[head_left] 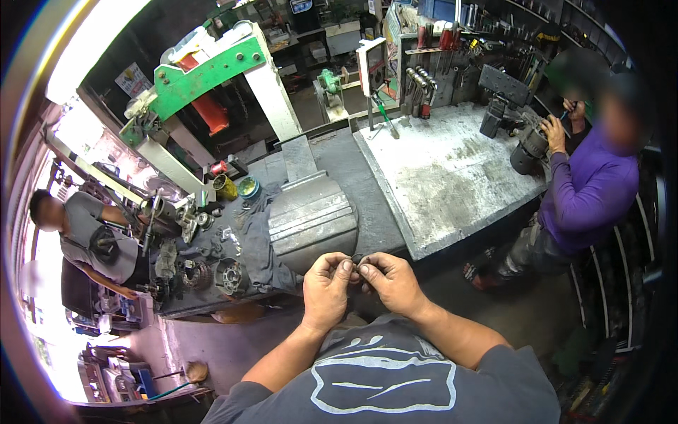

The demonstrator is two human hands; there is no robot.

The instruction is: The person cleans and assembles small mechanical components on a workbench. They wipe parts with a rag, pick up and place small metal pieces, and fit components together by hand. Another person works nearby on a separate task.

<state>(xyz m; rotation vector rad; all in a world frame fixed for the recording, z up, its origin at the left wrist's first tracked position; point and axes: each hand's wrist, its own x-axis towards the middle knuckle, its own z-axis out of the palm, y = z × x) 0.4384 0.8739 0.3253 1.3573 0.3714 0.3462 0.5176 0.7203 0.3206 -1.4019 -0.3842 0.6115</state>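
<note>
My left hand (326, 288) and my right hand (392, 284) are close together in front of my chest, fingertips nearly meeting. Both are closed in a pinch on a small dark part (357, 259), thumbs on the near side. Its exact kind cannot be made out, as the fingers cover most of it. Just beyond my hands, a large grey ribbed metal housing (312, 218) lies on the dark workbench (381, 212). A dark cloth (263, 247) is bunched against the housing's left side.
Round metal parts (229, 275), a yellow can (224, 186) and a blue tub (248, 188) stand on the bench's left. A green and white press frame (212, 74) rises behind. To the right is a pale metal-topped table (452, 177). One co-worker (593, 177) handles a motor-like part (530, 148); another person (99, 240) stands left.
</note>
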